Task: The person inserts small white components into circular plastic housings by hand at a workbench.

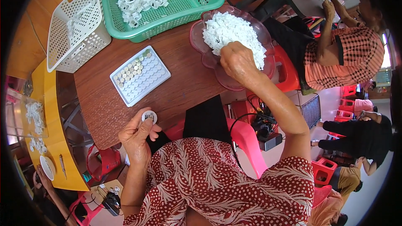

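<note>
- Left hand (137,136): thumb and fingers pinching a white disc (150,114) by the table's (186,77) near edge.
- Right hand (240,60): fingers bunched at white pieces (229,28) in the bowl (228,80); cannot tell if it grips one.
- Tray (146,80) beyond the left hand; green basket (167,26) behind.

Can make out no readable text, label, brand, number or sign on anything in view.
</note>
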Demonstrator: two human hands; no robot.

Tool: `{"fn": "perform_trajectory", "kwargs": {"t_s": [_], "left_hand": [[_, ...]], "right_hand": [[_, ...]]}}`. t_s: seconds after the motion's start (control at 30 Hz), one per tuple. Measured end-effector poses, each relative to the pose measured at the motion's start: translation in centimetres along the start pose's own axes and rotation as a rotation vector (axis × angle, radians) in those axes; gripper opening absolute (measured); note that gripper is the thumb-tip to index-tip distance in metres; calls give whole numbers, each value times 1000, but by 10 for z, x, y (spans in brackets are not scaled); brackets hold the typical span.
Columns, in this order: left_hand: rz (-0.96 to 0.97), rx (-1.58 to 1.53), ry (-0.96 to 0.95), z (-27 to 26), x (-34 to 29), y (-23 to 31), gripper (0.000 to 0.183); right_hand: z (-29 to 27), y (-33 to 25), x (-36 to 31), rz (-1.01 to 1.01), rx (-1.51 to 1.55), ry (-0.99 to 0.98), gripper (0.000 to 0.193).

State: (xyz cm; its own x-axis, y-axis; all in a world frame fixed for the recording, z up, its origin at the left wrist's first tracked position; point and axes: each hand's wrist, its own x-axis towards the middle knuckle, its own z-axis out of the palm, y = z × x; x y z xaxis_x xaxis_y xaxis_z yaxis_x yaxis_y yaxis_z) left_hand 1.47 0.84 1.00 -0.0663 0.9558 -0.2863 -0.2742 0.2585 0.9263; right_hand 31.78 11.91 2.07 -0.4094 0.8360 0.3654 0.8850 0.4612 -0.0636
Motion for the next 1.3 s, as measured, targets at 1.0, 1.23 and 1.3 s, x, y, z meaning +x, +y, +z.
{"fn": "perform_trajectory", "kwargs": {"t_s": [1.0, 1.23, 1.3], "left_hand": [[134, -180, 82, 7, 8, 15, 48], [146, -204, 114, 8, 6, 11, 49], [115, -185, 103, 10, 4, 11, 50]], "right_hand": [[10, -166, 4, 469, 1521, -314, 12], [10, -180, 3, 600, 1655, -157, 7], [11, -179, 2, 629, 1642, -157, 6]]}}
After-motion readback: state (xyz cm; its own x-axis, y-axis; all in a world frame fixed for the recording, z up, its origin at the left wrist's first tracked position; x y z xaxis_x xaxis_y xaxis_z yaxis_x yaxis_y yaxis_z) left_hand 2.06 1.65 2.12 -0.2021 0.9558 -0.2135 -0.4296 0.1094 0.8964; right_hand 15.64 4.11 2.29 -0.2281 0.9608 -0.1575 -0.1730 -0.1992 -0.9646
